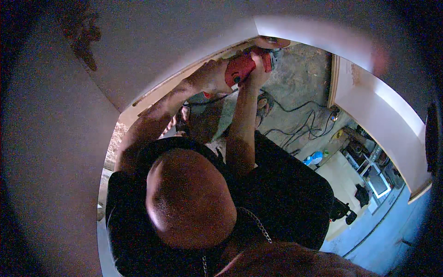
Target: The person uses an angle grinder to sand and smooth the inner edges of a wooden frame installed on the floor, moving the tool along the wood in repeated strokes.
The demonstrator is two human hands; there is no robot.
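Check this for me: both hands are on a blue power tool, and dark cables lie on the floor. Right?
Not quite: the power tool is red, as the head view shows. Both hands are on it, and dark cables lie on the floor.

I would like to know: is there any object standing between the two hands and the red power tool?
Nothing visible stands in the way: the red power tool is held directly by the left hand and, farther to the picture's right, the right hand.
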